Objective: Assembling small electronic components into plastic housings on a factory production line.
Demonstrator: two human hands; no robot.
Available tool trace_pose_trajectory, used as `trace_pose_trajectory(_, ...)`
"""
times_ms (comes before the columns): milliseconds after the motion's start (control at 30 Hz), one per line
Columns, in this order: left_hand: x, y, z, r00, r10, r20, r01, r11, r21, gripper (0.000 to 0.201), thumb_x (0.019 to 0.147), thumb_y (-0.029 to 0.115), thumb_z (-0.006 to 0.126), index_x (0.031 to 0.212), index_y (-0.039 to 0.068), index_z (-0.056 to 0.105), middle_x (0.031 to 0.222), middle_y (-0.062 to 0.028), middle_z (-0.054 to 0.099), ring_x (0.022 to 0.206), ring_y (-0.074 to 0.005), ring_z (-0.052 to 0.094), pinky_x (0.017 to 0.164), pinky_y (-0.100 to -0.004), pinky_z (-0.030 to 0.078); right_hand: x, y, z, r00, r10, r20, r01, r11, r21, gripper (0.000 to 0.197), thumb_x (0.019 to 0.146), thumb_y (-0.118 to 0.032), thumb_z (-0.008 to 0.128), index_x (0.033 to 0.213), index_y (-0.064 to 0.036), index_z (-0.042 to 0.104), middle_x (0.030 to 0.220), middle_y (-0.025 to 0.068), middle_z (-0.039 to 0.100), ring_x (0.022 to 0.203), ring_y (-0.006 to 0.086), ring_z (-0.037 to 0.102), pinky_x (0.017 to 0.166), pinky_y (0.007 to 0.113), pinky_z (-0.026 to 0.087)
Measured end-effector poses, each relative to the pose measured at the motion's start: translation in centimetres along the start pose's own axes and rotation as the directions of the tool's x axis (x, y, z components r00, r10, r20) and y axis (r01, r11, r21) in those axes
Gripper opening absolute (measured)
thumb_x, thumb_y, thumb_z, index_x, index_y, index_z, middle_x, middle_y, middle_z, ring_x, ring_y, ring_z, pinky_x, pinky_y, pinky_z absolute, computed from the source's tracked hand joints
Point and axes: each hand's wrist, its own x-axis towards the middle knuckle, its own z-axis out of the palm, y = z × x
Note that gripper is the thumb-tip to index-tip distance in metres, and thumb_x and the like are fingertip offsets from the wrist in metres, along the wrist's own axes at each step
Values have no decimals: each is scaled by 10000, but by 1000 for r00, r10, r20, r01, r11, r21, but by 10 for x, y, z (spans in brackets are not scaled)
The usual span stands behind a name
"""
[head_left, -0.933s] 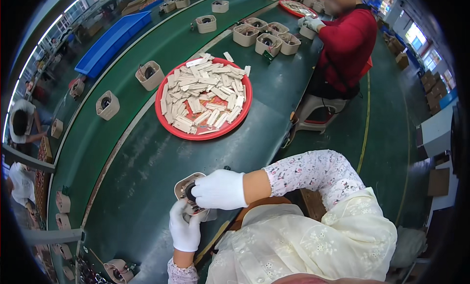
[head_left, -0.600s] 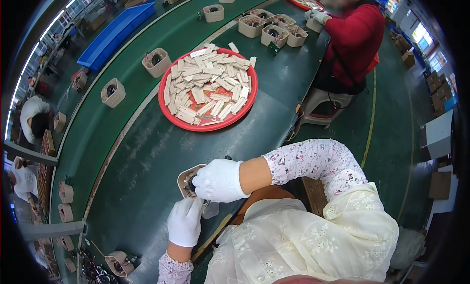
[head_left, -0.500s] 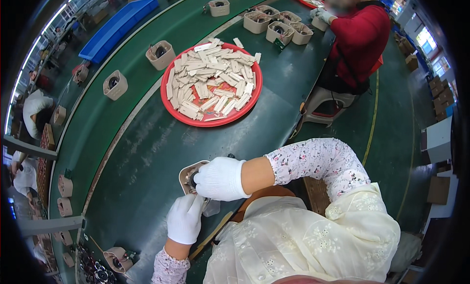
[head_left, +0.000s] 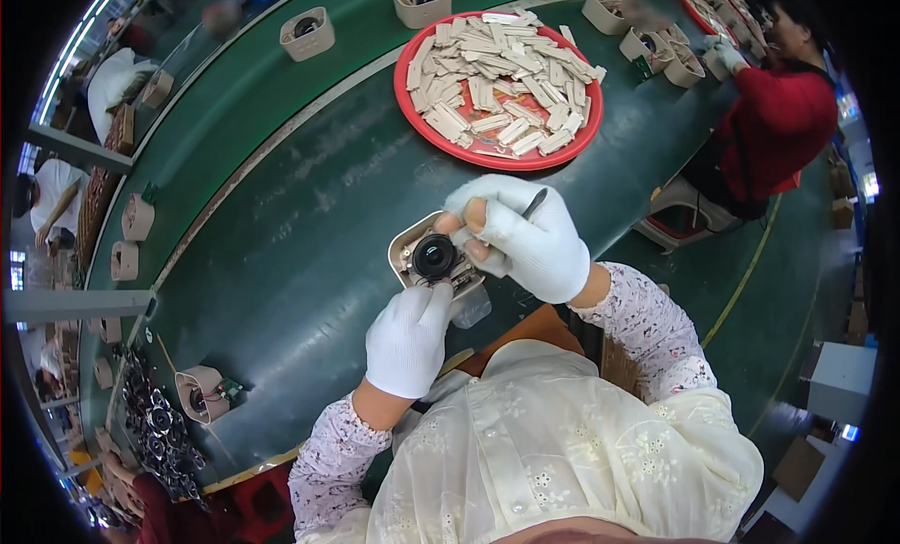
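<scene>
A beige plastic housing (head_left: 401, 247) with rounded corners lies open side up in front of me. Inside it sits a round black speaker-like part (head_left: 434, 257), with small light parts and wires around it. My left hand (head_left: 407, 342), in a white glove, has its fingers closed on the housing's near side. My right hand (head_left: 525, 239), gloved with bare fingertips, is curled just over the housing's right edge. A thin dark rod-shaped tool (head_left: 535, 203) sticks out of its grip; the tool's tip is hidden. A translucent plastic piece (head_left: 472, 307) shows beside the housing's near right corner.
A red round tray (head_left: 409, 103) heaped with beige strips stands beyond my hands. Similar housings (head_left: 309, 37) sit along the green belt, another (head_left: 202, 394) at the near left beside a pile of black parts (head_left: 159, 417). A co-worker in red (head_left: 783, 122) sits at the far right.
My right hand has lifted off the housing and drawn right, uncovering the black round part. My left hand stays at the housing. The whole view has shifted with my head.
</scene>
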Motion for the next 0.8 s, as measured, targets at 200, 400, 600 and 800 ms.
trace_pose_trajectory(200, -2, -4, 2, 1000, -5, -1, 5, 1000, 14, 289, 814, 76, 637, 1102, 68, 669, 841, -68, 586, 773, -253, 628, 641, -363, 531, -4, -2, 7, 998, -5, 64, 4, 1000, 21, 243, 1001, -176, 549, 1039, 24, 683, 829, 25, 635, 663, 44, 501, 596, 216, 416)
trace_pose_trajectory(400, -3, -3, 1, 996, -18, 87, 20, 1000, -20, 289, 839, 98, 587, 1119, 76, 653, 853, -59, 591, 783, -250, 633, 644, -368, 533, -6, 22, 9, 981, -129, 143, 142, 986, -84, 226, 992, -85, 474, 1030, 31, 664, 870, 53, 640, 611, 48, 467, 563, 225, 393)
trace_pose_trajectory(600, -5, -12, -2, 994, -43, -102, 20, 977, -214, 395, 791, 60, 713, 1180, 96, 652, 935, -89, 658, 825, -270, 665, 686, -352, 544, -3, 40, 9, 990, -102, 98, 109, 991, -73, 216, 988, -89, 485, 992, 24, 669, 890, 64, 634, 599, 48, 481, 574, 226, 408)
trace_pose_trajectory(800, 0, -30, -13, 998, -48, 44, 62, 903, -426, 720, 763, 9, 757, 1421, 55, 469, 898, -87, 668, 748, -262, 672, 655, -346, 542, 0, 35, 7, 974, -159, 159, 185, 968, -167, 204, 994, -106, 494, 1009, -9, 673, 1046, 68, 662, 702, 82, 579, 659, 242, 478)
